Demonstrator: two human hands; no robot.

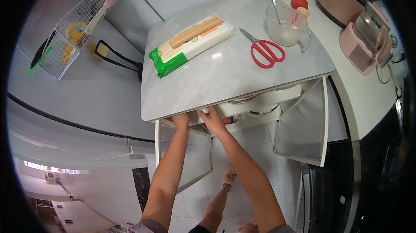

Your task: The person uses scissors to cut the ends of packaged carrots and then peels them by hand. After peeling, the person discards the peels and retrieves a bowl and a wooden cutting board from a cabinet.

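Note:
My left hand reaches under the front edge of the marble-patterned tabletop, its fingers hidden inside the cabinet. Close beside it, my right hand is at the cabinet's upper shelf, thumb and fingers about a small white thing; whether it grips this is unclear. Both cabinet doors with ribbed panes, the left door and the right door, stand swung out. Round metal-rimmed ware shows on the upper shelf, and a white pot sits below.
On the tabletop lie a noodle packet with a wooden rolling pin across it, and red-handled scissors. A measuring jug holds a spoon. Behind it are an egg and a red tomato-like item. A wire basket hangs left.

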